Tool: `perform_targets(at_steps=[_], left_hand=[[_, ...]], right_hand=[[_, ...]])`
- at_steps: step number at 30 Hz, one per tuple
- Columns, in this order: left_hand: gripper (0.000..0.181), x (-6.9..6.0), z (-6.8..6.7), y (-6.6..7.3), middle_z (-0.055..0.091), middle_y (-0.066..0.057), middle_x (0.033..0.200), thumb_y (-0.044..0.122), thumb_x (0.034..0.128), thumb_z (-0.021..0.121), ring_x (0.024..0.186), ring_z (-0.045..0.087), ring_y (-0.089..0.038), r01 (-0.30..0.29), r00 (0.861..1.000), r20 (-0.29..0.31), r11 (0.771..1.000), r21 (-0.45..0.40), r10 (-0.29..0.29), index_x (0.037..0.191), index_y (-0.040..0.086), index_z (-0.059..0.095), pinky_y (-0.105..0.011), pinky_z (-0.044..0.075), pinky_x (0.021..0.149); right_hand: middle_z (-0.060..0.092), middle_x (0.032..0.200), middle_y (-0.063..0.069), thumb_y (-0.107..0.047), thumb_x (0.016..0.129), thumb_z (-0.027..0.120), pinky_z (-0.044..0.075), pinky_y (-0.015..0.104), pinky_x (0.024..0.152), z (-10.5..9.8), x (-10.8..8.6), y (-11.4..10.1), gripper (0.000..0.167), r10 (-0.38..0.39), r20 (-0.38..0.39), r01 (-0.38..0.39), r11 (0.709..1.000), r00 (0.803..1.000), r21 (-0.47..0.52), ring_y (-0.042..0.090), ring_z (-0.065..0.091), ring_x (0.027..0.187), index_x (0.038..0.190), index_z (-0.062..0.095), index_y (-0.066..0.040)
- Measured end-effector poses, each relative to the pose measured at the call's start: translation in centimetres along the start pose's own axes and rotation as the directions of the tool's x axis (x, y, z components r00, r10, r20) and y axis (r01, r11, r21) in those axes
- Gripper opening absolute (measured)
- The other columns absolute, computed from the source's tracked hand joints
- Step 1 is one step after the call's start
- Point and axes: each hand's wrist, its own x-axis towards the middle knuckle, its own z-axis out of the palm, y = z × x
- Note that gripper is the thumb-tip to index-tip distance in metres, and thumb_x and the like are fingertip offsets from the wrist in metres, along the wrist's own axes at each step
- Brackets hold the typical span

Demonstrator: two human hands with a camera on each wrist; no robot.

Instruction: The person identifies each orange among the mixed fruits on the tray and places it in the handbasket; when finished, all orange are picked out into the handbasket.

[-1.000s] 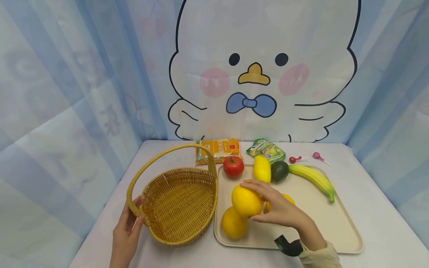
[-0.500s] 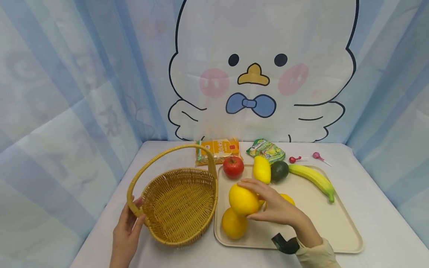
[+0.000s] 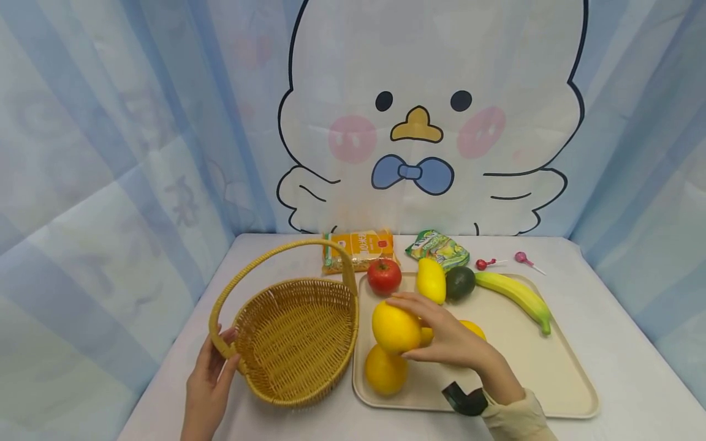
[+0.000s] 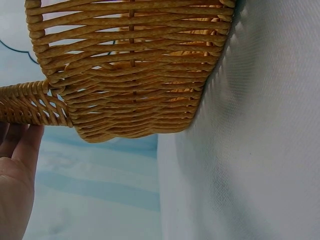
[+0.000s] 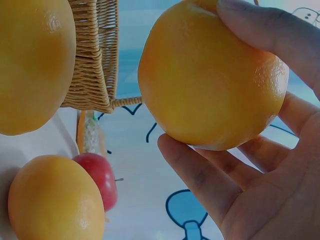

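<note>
In the head view my right hand (image 3: 455, 343) grips a yellow-orange orange (image 3: 394, 327) between thumb and fingers. It is above the left part of the beige tray (image 3: 529, 380). Another orange (image 3: 386, 375) sits just below it on the tray. More yellow-orange fruit (image 3: 473, 329) lies partly hidden behind that hand. At the left, my left hand (image 3: 206, 392) holds the foot of the handle (image 3: 349, 275) of a woven basket (image 3: 298, 343), with nothing inside. In the left wrist view, fingertips (image 4: 29, 142) touch the handle's underside beside the basket wall.
Along the tray's back are a red apple (image 3: 384, 277), a yellow mango (image 3: 431, 280), a dark green avocado (image 3: 460, 282) and a banana (image 3: 515, 297). Behind them lie an orange grain packet (image 3: 358, 250), a green packet (image 3: 438, 248) and two lollipops (image 3: 482, 263).
My right hand has moved slightly left with the orange, toward the basket. The left hand and the basket have stayed in place.
</note>
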Motion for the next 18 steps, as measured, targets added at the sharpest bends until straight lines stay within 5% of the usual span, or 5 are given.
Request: perform_targets(at_steps=[18], left_hand=[[0.063, -0.02, 0.05, 0.05, 0.051, 0.0, 0.136, 0.011, 0.0941, 0.056, 0.111, 0.043, 0.02, -0.005, 1.0, -0.008, 1.0, -0.002, 0.005, 0.148, 0.028, 0.028, 0.005, 0.037, 0.094]], right_hand=[[0.041, 0.145, -0.003, -0.03, 0.074, 0.081, 0.055, 0.04, 0.096, 0.11, 0.72, -0.55, 0.078, -0.016, 0.016, 0.016, 1.0, 1.0, 0.003, 0.022, 0.043, 0.129, 0.141, 0.041, -0.029]])
